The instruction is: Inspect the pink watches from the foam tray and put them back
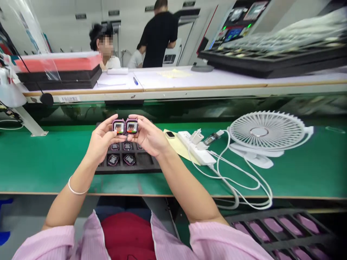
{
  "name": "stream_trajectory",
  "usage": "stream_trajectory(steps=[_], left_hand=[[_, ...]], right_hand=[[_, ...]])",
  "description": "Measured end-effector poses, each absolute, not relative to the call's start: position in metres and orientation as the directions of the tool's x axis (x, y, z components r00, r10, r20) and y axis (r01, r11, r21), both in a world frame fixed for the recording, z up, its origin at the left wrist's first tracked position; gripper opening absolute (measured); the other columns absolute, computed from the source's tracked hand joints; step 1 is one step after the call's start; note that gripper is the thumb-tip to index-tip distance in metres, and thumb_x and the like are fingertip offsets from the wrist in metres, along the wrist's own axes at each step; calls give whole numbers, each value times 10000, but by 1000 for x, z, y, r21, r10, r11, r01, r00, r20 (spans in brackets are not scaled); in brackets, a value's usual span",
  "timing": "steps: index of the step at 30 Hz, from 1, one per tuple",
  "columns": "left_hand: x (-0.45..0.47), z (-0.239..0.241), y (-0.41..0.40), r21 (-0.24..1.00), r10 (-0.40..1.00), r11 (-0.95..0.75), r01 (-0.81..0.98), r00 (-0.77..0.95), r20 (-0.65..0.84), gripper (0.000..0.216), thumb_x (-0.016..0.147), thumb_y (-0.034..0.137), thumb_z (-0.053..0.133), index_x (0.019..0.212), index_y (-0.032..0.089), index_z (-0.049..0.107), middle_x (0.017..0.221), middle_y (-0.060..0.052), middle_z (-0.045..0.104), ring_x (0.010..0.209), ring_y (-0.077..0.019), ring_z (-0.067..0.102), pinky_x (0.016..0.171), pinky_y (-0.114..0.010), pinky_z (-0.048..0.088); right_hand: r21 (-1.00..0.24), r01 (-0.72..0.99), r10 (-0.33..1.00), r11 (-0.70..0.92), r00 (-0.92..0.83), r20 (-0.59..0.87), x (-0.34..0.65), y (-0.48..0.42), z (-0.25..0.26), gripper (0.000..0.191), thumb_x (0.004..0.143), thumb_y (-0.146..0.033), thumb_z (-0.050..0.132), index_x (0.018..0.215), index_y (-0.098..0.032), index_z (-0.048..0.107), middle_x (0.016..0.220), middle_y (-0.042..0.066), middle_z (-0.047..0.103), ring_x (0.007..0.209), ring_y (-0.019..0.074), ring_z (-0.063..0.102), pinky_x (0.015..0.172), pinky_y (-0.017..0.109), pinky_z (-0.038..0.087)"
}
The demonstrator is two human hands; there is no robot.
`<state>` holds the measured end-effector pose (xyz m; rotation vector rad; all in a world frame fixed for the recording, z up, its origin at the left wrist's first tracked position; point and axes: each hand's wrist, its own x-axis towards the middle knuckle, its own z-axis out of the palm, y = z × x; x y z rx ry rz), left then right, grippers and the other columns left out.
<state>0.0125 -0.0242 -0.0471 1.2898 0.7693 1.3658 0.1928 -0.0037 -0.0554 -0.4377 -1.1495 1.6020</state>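
Two square smartwatch bodies with purple frames and lit screens are held up side by side above a black foam tray (pixel 148 163). Closed around the edges of the left smartwatch (pixel 119 126) are the fingers of my left hand (pixel 101 139). My right hand (pixel 151 136) grips the right smartwatch (pixel 132 126) between thumb and fingers. Both screens face me and show a small picture with coloured patches below. More purple-edged watch bodies (pixel 113 159) lie in the tray's compartments under my hands, some hidden by them.
Right of the tray, a white power strip (pixel 196 148) with plugs and looping cables lies near a yellow paper (pixel 180 146) bearing a small dark device (pixel 170 134). A white fan (pixel 267 131) stands farther right. Stacked trays (pixel 271 59) sit on the shelf; people are behind it.
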Motion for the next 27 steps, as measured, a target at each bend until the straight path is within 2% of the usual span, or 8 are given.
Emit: stream_trajectory(steps=[7,10,15,27], left_hand=[[19,27,13,794,804,-565,-226,64,591,673,686,200,790,1330,225,594,1058,-33,698,700,-118,707,726,-249,614],[22,47,21,730,742,-647,-220,36,669,672,665,203,823,1303,236,613,1053,-36,704,727,-131,695,756,-274,605],[25,70,27,681,700,-694,-235,6,715,668,649,160,798,1289,226,622,989,-12,700,712,-119,671,743,-265,595],[30,102,18,615,632,-750,-244,8,775,637,678,150,782,1287,259,631,1018,-10,682,700,-116,663,719,-267,585]], right_hand=[[-827,-481,794,290,-361,489,189,34,36,149,971,-283,544,1104,-222,569,869,-3,646,594,126,612,588,259,549],[-793,-482,730,372,-376,571,189,42,60,224,896,-290,598,1097,-202,555,891,9,645,623,129,606,590,257,540],[-741,-422,613,522,-419,670,194,46,84,513,691,-139,666,1183,-185,527,921,-7,634,668,118,620,670,255,541],[-678,-365,544,638,-410,732,202,26,115,529,712,-184,713,1204,-218,524,958,-13,631,720,129,639,740,289,555]])
